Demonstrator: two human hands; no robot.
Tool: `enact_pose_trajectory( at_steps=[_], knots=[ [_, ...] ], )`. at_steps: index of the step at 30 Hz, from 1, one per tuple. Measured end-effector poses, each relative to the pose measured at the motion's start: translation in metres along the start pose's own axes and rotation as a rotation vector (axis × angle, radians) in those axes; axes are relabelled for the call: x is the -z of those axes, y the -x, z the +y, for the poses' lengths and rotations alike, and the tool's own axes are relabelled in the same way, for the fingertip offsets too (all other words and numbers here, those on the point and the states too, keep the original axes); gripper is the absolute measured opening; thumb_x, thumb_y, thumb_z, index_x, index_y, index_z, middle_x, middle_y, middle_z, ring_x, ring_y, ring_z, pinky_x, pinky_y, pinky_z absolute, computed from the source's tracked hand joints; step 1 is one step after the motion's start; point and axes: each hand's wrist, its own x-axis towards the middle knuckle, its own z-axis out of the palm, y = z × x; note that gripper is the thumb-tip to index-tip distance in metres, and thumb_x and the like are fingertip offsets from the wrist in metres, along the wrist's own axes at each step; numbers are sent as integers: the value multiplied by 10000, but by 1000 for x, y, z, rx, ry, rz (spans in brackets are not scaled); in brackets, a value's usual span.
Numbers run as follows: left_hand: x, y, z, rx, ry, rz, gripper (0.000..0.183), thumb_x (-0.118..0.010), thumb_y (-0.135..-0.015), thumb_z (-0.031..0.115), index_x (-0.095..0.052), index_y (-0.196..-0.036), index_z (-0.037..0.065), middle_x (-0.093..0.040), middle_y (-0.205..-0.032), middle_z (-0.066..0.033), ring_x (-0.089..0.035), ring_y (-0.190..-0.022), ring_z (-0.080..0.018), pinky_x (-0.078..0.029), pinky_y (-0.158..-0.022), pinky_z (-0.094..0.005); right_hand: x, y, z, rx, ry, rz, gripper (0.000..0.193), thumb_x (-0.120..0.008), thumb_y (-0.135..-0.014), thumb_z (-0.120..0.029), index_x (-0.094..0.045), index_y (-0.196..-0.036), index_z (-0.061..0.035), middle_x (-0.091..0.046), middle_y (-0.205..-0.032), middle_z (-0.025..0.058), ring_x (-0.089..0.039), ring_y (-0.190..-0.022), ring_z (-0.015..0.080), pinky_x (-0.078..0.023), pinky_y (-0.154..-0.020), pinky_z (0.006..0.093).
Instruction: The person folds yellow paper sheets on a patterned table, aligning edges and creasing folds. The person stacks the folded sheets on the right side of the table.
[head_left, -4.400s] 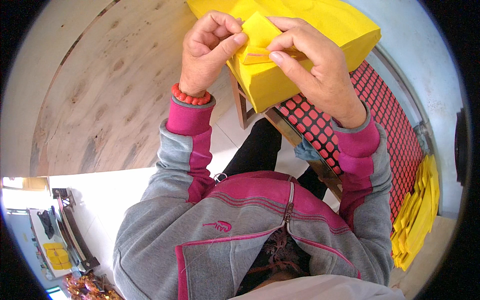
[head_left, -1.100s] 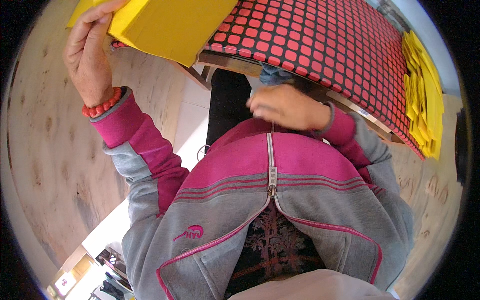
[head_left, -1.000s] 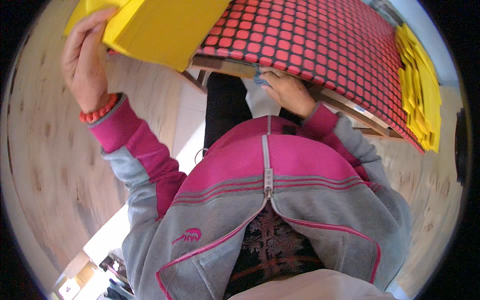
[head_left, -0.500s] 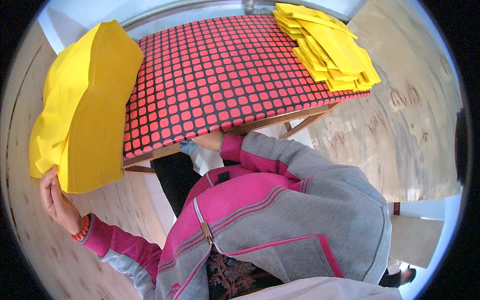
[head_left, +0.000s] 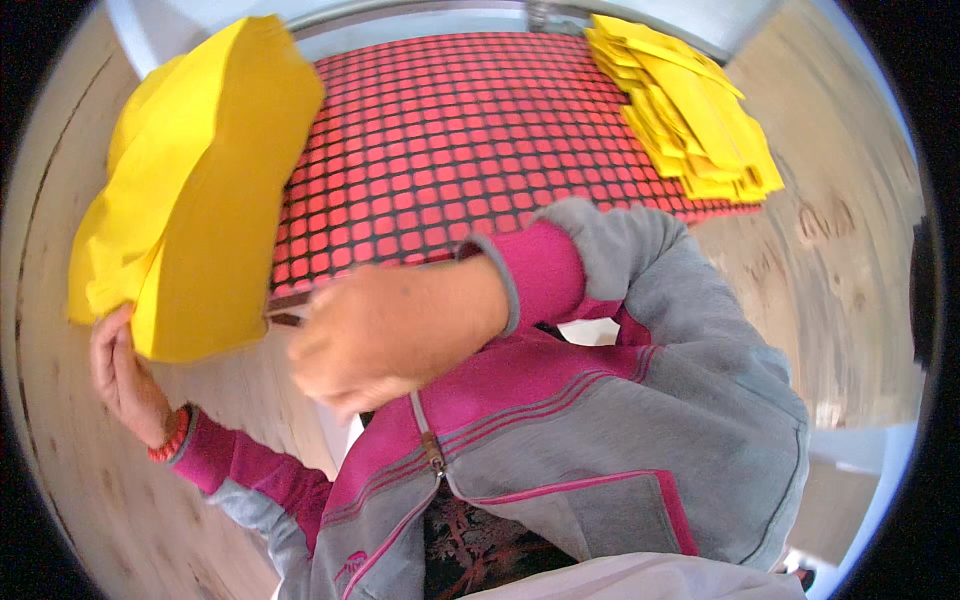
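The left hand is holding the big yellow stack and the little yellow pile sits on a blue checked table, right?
Not quite. In the head view the table is red with a black grid, not blue. The left hand does hold the big yellow stack, and the smaller yellow pile sits on it.

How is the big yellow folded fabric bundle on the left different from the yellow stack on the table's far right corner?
The big yellow fabric bundle is bulky and overhangs the red-and-black checked table, gripped underneath by the left hand; the flat stack of yellow pieces is smaller and lies untouched on the table. Both are the same bright yellow.
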Motion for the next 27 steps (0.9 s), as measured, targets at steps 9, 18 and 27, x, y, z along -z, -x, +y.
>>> enact_pose_trajectory(
  at_steps=[9, 18, 27],
  knots=[
    [-12, 3, 32, -80, 92, -112, 247, -483, -950, 61, -708, -1029, -3, -679, -1005, -37, -597, -913, -119, -443, -806, -237, 58, -137, 57, 220, 37, 443, 144, -665, -904, -140, -663, -978, -17, -697, -1069, 146, -670, -979, 254, -525, -851, 320],
    [-14, -5, 40, 36, 196, -123, 302, -438, -919, 56, -719, -1023, 14, -691, -1005, -47, -601, -941, -128, -443, -868, -269, 25, -125, 82, 213, 41, 145, 251, -724, -831, -165, -658, -1057, -77, -590, -1350, 139, -523, -1274, 358, -422, -1038, 448],
    [-16, -3, 41, 6, 250, -96, 315, -433, -899, 67, -720, -1014, 4, -690, -1009, -62, -599, -966, -145, -431, -896, -273, 16, -125, 88, 167, 156, 129, 179, -671, -879, -125, -663, -1042, -52, -615, -1308, 145, -531, -1274, 357, -426, -1041, 442]
  ],
)
